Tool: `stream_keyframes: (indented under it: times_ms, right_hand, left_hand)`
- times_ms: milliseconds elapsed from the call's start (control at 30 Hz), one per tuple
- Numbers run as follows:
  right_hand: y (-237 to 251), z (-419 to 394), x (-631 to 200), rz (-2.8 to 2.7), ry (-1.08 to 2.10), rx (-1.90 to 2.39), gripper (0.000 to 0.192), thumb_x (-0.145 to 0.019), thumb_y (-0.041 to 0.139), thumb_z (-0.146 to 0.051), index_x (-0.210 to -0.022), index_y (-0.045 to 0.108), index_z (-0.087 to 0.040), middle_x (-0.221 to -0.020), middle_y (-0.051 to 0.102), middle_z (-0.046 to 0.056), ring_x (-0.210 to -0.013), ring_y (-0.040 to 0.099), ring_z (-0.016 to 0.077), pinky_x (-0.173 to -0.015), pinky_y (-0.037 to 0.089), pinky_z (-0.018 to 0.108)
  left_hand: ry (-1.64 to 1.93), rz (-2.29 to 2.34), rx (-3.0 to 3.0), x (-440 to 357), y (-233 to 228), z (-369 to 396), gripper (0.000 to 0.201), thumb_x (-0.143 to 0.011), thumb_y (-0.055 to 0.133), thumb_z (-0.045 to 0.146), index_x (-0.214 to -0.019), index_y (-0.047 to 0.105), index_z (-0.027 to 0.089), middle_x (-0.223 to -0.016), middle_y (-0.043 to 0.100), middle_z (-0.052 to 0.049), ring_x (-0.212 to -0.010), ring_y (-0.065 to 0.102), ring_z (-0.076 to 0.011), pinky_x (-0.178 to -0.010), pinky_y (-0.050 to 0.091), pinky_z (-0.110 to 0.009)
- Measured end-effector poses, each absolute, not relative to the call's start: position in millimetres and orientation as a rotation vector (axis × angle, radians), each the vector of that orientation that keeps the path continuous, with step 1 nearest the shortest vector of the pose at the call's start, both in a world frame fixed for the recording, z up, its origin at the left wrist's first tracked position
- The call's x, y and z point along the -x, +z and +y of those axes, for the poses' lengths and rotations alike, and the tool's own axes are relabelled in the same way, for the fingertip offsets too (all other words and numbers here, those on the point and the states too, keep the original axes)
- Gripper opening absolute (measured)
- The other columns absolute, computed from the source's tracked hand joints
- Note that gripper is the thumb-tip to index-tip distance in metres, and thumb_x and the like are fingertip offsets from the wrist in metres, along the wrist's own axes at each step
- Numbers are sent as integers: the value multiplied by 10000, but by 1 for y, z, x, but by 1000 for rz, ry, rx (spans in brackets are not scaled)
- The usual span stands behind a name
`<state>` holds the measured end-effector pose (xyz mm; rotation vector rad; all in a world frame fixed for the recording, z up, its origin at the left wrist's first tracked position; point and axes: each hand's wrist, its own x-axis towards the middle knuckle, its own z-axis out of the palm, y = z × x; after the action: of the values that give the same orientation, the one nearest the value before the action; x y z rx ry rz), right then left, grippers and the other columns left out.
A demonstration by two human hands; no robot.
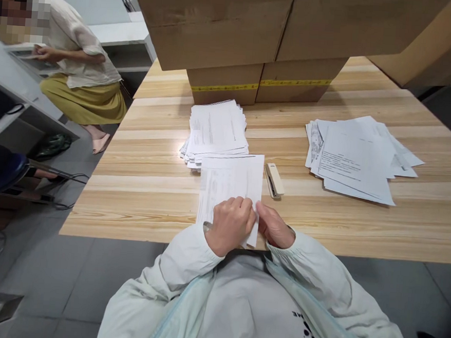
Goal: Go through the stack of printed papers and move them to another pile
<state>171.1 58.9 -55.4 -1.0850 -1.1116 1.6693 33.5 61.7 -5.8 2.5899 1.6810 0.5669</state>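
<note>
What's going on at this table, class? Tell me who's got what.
A person is handling paper sheets at the table's near edge. The left hand is curled over them; the right hand is at their right edge. A stapler lies just right of the sheets, in neither hand. Beyond them, a paper stack lies before some boxes; a looser pile lies farther right.

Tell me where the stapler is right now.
In the head view, the stapler lies right of centre on the table, just beyond the right hand and beside the right edge of the nearest papers.
</note>
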Motion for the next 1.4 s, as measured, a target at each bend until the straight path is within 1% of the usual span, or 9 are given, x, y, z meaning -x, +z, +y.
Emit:
stream_keyframes:
  times_ms: [167, 300, 400, 467, 567, 667, 800, 1167, 1400]
  right_hand:
    - [-57, 71, -166, -945, 1676, 1154, 619, -668, 765, -753, -855, 778, -163, -869, 790, 81, -854, 726, 244, -897, 568, 416]
    - [-49, 71, -167, -1040, 1492, 1181, 556, -718, 760, -706, -843, 789, -165, -847, 796, 83, -759, 731, 247, -751, 597, 397]
    - [-29, 70, -179, -1229, 1119, 1149, 409, -863, 692, -586, -896, 815, -198, -932, 808, 75, -857, 754, 267, -795, 608, 396]
    - [-15, 71, -188, -1356, 846, 1074, 269, -911, 681, -458, -952, 826, -235, -1016, 808, 55, -970, 754, 269, -914, 592, 403]
    - [-3, 76, -197, -1518, 616, 943, 198, -931, 669, -301, -1063, 816, -286, -1068, 803, 24, -1035, 749, 252, -1011, 559, 410]
    - [-6, 81, -197, -1609, 677, 847, 263, -945, 641, -221, -1147, 788, -306, -1117, 795, 11, -1054, 752, 231, -996, 571, 393]
    - [-21, 81, -191, -1549, 841, 821, 251, -928, 680, -230, -1143, 787, -302, -1142, 791, 13, -1060, 754, 221, -967, 587, 362]
    - [-33, 82, -185, -1460, 868, 833, 244, -943, 670, -293, -1171, 757, -305, -1150, 787, 8, -1071, 741, 219, -970, 593, 376]
    - [-9, 49, -214, -1582, 684, 1056, 225, -981, 590, -377, -996, 775, -248, -886, 784, 47, -957, 738, 236, -948, 589, 376]
  left_hand:
    - [478, 1498, -2583, -24, -8, 50, 151, -972, 539, 273, -863, 610, 196, -836, 692, -49, -801, 661, -210, -615, 430, -318]
    - [1055, 1283, -2484, -7, 0, 48, 62, -964, 589, 262, -981, 605, 204, -941, 698, -36, -888, 678, -176, -758, 529, -292]
    - [1863, 1333, -2129, 16, 17, 61, 382, -887, 703, 247, -1240, 558, 234, -1180, 654, -72, -1154, 637, -225, -987, 521, -389]
    - [2097, 1250, -1850, 32, 29, 73, 664, -823, 782, 382, -1398, 463, 285, -1370, 564, -100, -1296, 562, -268, -1075, 477, -454]
    - [1807, 1053, -1705, 41, 36, 86, 726, -813, 773, 528, -1425, 452, 304, -1329, 607, -100, -1264, 596, -268, -1051, 495, -431]
    - [1630, 1027, -1591, 32, 26, 86, 496, -868, 733, 486, -1272, 579, 243, -1137, 677, -81, -1082, 664, -222, -946, 535, -362]
    - [1633, 1048, -1485, 13, 9, 79, 318, -893, 717, 433, -1099, 638, 205, -1035, 675, -58, -972, 645, -177, -867, 529, -300]
    - [1588, 1036, -1484, 5, 11, 75, 271, -922, 688, 402, -1109, 634, 213, -1015, 656, -41, -904, 605, -152, -834, 488, -272]
    - [1449, 1013, -1429, 1, 27, 59, 298, -966, 591, 475, -998, 682, 193, -917, 702, -49, -905, 648, -181, -856, 516, -301]
